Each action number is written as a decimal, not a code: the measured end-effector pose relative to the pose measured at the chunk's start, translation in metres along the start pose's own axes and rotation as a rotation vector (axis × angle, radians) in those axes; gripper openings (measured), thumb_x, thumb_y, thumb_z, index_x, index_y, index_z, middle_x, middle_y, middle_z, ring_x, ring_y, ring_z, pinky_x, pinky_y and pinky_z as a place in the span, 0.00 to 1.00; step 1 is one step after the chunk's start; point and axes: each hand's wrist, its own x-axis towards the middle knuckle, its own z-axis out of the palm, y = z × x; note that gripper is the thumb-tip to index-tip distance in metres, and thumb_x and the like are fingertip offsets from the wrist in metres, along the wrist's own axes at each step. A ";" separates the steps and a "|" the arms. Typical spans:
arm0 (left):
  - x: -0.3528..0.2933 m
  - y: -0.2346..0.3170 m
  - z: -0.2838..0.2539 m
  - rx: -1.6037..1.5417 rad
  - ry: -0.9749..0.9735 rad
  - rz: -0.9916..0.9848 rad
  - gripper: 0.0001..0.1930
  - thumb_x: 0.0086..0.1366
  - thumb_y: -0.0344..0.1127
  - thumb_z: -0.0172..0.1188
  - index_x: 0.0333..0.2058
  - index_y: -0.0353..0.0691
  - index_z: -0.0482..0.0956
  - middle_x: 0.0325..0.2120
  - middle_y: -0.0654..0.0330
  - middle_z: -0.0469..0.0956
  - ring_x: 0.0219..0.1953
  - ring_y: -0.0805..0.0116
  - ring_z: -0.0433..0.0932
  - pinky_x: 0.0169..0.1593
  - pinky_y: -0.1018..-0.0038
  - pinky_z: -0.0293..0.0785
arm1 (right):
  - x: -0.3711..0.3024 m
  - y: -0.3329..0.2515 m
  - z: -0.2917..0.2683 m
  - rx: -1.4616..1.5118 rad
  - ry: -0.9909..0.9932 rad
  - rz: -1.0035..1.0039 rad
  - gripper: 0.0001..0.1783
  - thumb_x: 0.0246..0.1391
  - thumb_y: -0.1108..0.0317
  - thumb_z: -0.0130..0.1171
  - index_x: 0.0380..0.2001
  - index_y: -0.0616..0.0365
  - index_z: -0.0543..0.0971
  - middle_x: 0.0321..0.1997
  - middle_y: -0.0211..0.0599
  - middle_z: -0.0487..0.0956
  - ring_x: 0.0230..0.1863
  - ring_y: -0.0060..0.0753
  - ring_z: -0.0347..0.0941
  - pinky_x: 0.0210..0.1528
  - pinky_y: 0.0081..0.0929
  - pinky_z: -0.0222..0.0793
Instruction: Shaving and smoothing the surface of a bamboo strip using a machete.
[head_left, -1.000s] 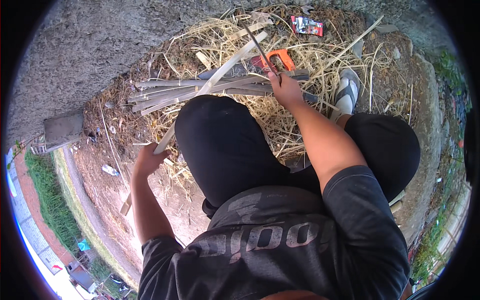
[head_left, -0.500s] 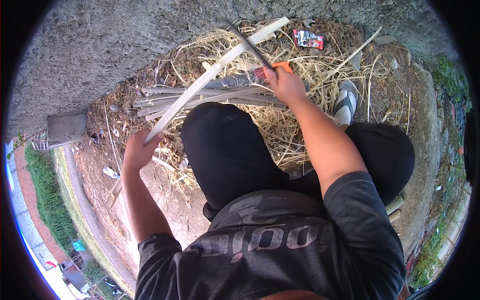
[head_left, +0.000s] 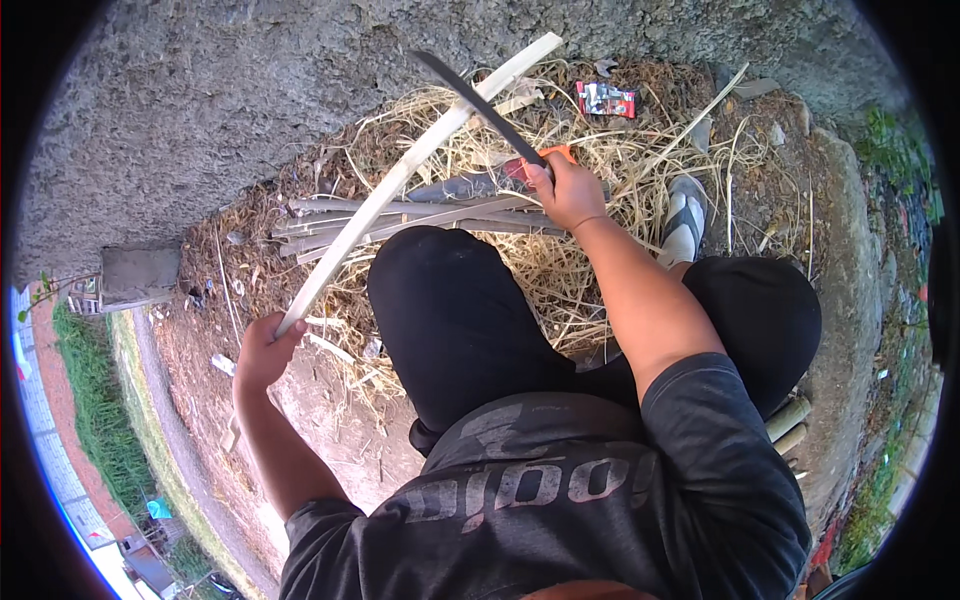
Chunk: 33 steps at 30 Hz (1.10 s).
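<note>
Ground [head_left: 345, 430] | left hand [head_left: 264, 353] grips strip [head_left: 393, 182] | right hand [head_left: 573, 190], forward, grips knife [head_left: 502, 122]

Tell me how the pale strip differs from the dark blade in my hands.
The strip is pale cream; the blade is dark grey. The strip looks longer than the blade. The strip slants to the upper right from your left hand, the blade to the upper left from your right hand. Both are long and narrow.

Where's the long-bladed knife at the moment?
In the head view, the long-bladed knife is at upper centre, gripped in the right hand, its dark blade crossing the pale bamboo strip toward the strip's far end.
</note>
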 end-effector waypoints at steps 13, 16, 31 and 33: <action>-0.019 -0.014 -0.003 -0.083 0.099 -0.019 0.16 0.65 0.44 0.63 0.26 0.37 0.76 0.14 0.69 0.67 0.19 0.80 0.63 0.23 0.74 0.60 | 0.038 0.010 -0.028 0.385 0.478 0.212 0.32 0.65 0.40 0.44 0.33 0.63 0.76 0.25 0.53 0.78 0.31 0.62 0.75 0.35 0.48 0.68; -0.007 -0.014 0.004 -0.068 0.207 0.077 0.18 0.65 0.47 0.63 0.25 0.37 0.76 0.14 0.70 0.68 0.19 0.80 0.63 0.23 0.74 0.59 | 0.040 -0.010 -0.036 0.489 0.493 0.122 0.29 0.65 0.42 0.47 0.30 0.62 0.74 0.22 0.41 0.73 0.25 0.37 0.67 0.33 0.35 0.65; 0.073 0.191 -0.034 -1.293 0.720 0.889 0.15 0.74 0.44 0.50 0.43 0.36 0.71 0.32 0.58 0.75 0.34 0.67 0.74 0.43 0.70 0.73 | 0.063 -0.073 -0.080 0.594 0.339 0.115 0.32 0.54 0.41 0.64 0.33 0.66 0.76 0.22 0.38 0.77 0.25 0.33 0.72 0.32 0.34 0.67; 0.072 0.216 -0.031 -1.284 0.715 0.913 0.15 0.74 0.45 0.49 0.43 0.36 0.71 0.32 0.57 0.76 0.35 0.65 0.75 0.44 0.69 0.73 | 0.065 -0.081 -0.090 0.574 0.274 0.128 0.28 0.55 0.45 0.65 0.35 0.65 0.75 0.21 0.27 0.72 0.24 0.18 0.68 0.29 0.22 0.65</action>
